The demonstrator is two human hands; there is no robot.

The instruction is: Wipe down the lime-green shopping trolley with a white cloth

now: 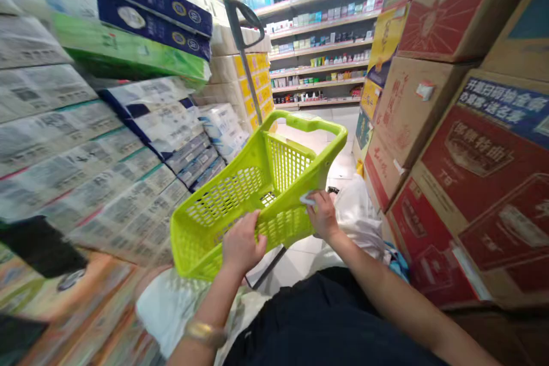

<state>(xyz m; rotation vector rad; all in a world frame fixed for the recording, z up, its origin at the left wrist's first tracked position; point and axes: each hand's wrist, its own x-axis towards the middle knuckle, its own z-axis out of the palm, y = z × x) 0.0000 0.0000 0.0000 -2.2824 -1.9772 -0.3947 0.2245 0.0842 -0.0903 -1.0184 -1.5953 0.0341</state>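
Observation:
A lime-green plastic shopping basket (240, 183) with perforated walls is tilted in front of me, and I can see its bare inside. My left hand (242, 242) is closed over its near rim. On the near side, towards the handle end, my right hand (322, 214) pinches a small white cloth or wipe (306, 199) against the outer wall. The basket's green handle (315, 124) points away from me. Under and beside my right hand lies a whitish translucent plastic bag or sheet (355, 211).
Stacked packs of tissue paper (86, 154) rise on the left. Red and brown cartons (472, 154) are piled on the right. A grey pole (246, 63) with a dark grip (253, 22) stands beyond the basket. Shelves (317, 68) of small goods line the back, past a tiled floor (341, 163).

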